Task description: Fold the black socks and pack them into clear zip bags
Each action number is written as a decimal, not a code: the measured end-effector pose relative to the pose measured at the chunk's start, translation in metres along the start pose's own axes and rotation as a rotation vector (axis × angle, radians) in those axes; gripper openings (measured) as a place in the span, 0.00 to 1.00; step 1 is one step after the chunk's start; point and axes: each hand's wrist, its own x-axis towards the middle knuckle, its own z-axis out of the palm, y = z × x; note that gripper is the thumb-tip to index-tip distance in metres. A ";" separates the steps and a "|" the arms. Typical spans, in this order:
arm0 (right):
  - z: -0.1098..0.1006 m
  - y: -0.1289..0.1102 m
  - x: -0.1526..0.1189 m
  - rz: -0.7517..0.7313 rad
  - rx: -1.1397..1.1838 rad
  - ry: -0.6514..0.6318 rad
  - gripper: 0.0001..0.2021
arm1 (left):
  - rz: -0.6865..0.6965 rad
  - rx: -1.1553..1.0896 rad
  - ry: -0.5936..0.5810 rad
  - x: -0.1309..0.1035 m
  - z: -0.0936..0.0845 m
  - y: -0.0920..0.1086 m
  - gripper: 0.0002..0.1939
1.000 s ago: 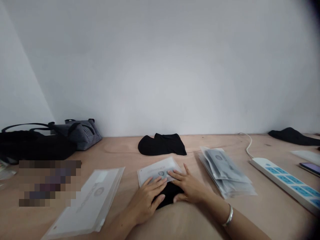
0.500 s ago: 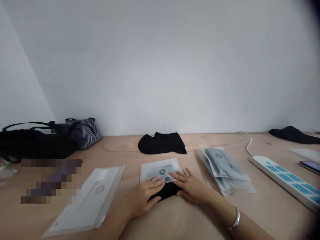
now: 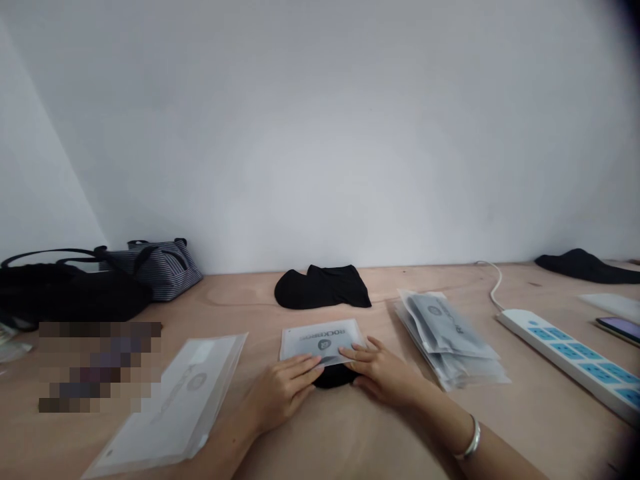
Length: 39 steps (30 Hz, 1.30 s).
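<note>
In front of me lies a frosted plastic bag [image 3: 305, 337] with dark lettering and a round logo. A folded black cloth [image 3: 334, 377] is partly inside it and sticks out of its near edge. My left hand [image 3: 286, 389] rests on the bag's near left corner, its fingers flat and its thumb low beside the cloth. On the right side my right hand [image 3: 387, 373] is open, with spread fingers on the bag's near edge and the thumb side against the cloth. The cloth inside the bag shows only dimly.
A flat frosted bag [image 3: 173, 407] lies left, filled bags [image 3: 445, 333] are stacked right. A black fabric piece [image 3: 323, 288] lies by the wall. A white power strip [image 3: 570, 357], phone [image 3: 620, 329], striped bag [image 3: 167, 270] and black bag [image 3: 75, 290] stand farther out.
Less of the black cloth sticks out of the bag now. My left hand has shifted slightly left and its fingers lie closer together. The right hand has barely moved.
</note>
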 end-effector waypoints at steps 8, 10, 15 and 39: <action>0.022 0.011 0.006 -0.085 -0.066 0.281 0.10 | -0.151 -0.100 0.157 0.000 0.012 0.006 0.14; 0.022 0.008 0.006 -0.080 -0.076 0.338 0.08 | -0.260 -0.109 0.150 0.001 0.012 0.009 0.13; 0.014 -0.011 0.008 -0.047 -0.067 0.422 0.07 | -0.372 -0.043 0.092 -0.004 -0.008 0.003 0.19; 0.040 -0.052 0.041 -0.194 -0.394 0.422 0.10 | -0.245 -0.060 0.016 -0.023 -0.027 -0.006 0.14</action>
